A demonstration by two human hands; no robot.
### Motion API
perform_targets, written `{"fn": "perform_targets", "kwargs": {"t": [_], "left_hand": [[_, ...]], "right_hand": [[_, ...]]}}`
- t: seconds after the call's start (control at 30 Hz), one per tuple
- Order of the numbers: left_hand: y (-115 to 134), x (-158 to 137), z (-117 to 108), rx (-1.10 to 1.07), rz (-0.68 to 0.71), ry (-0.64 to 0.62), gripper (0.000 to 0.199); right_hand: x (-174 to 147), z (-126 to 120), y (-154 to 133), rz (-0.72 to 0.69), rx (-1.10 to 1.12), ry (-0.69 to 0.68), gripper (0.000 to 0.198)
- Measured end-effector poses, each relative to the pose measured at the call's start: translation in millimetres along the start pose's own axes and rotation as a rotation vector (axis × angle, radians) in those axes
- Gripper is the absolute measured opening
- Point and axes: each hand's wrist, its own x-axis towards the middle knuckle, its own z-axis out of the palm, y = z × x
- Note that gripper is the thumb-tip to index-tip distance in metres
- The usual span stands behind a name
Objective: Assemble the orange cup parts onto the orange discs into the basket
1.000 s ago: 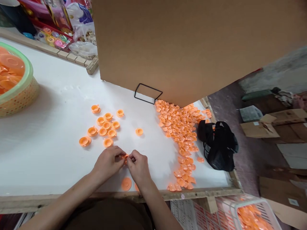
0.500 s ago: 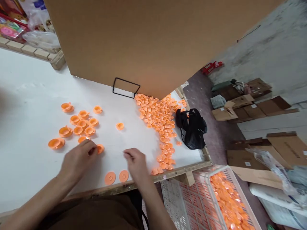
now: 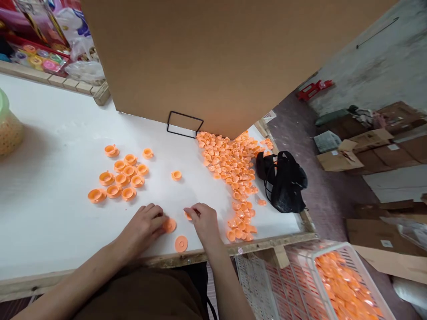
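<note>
My left hand [image 3: 145, 226] is closed at the edge of an orange toy saucer [image 3: 169, 225], its fingertips on the near-left rim. An orange toy cup [image 3: 187, 216] is pinched in my right hand [image 3: 204, 222], mostly covered by the fingers, just right of that saucer. Between the hands, near the table edge, a second saucer [image 3: 181, 243] lies flat. Beyond my left hand stands a group of several cups on saucers [image 3: 122, 179]. One single cup [image 3: 176, 175] stands apart, farther up the white table.
A heap of loose orange cups [image 3: 227, 160] spreads to the right, beside a black bag [image 3: 285, 184]. Behind stands a large cardboard box [image 3: 200, 66] with a black wire frame [image 3: 184, 124] at its foot. A white crate [image 3: 350, 249] of orange pieces stands below the table's right edge.
My left hand has left the group of cups and come right to a saucer, now shifted away from the table edge. A cup now shows in my right hand. The view has swung left.
</note>
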Motion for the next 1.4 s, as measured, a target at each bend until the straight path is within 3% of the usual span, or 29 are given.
{"fn": "perform_targets", "kwargs": {"t": [0.1,0.3,0.43,0.57,0.8,1.0,1.2,1.4], "left_hand": [[-8,2,0,0.014,-0.082,0.077,0.009],[-4,8,0,0.087,-0.164,0.047,0.016],[-3,13,0,0.098,-0.146,0.031,0.007],[-5,13,0,0.092,-0.122,0.024,0.009],[-8,8,4,0.086,-0.1,0.071,0.013],[-10,8,5,0.073,-0.091,0.082,0.014],[-10,11,7,0.068,-0.119,0.092,0.014],[-7,13,1,-0.035,-0.2,0.07,0.013]], "right_hand": [[12,10,-9,-0.034,0.11,0.006,0.028],[5,8,2,0.027,0.168,0.041,0.021],[0,11,4,0.122,0.307,0.041,0.02],[4,15,-1,0.208,0.416,0.044,0.024],[8,7,0,0.149,0.408,-0.03,0.031],[8,13,5,0.203,0.334,0.014,0.02],[0,34,-28,0.397,0.485,-0.167,0.01],[-3,42,-41,0.239,0.38,-0.137,0.016]]}}
